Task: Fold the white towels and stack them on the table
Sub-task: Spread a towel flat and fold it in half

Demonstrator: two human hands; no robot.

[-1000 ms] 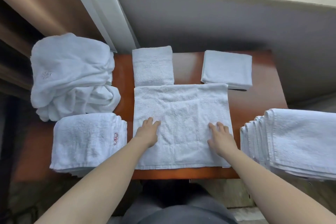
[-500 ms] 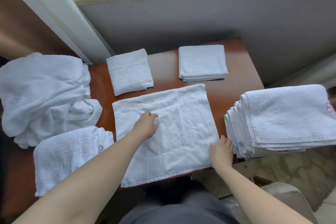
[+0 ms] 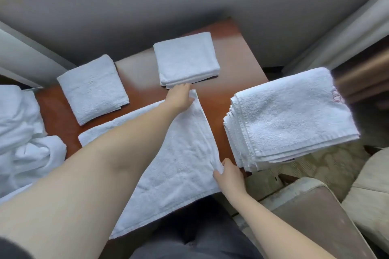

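A white towel [image 3: 181, 157] lies spread flat on the red-brown table [image 3: 233, 52] in front of me. My left hand [image 3: 180, 97] reaches across it and grips its far right corner. At the near right corner, my right hand [image 3: 229, 175] pinches the edge, which is raised a little off the table. A single folded towel [image 3: 92, 88] lies at the far left. A small stack of folded towels [image 3: 185, 59] sits at the far middle, just beyond my left fingers.
A thick pile of half-folded towels [image 3: 294, 115] overhangs the table's right edge. Crumpled white towels [image 3: 23, 132] are heaped at the left. A grey wall runs behind the table, and a padded chair [image 3: 315, 206] stands at the near right.
My left hand has moved from the middle of the spread towel to its far right corner. My right hand has taken hold of the near right corner. The view has swung right.
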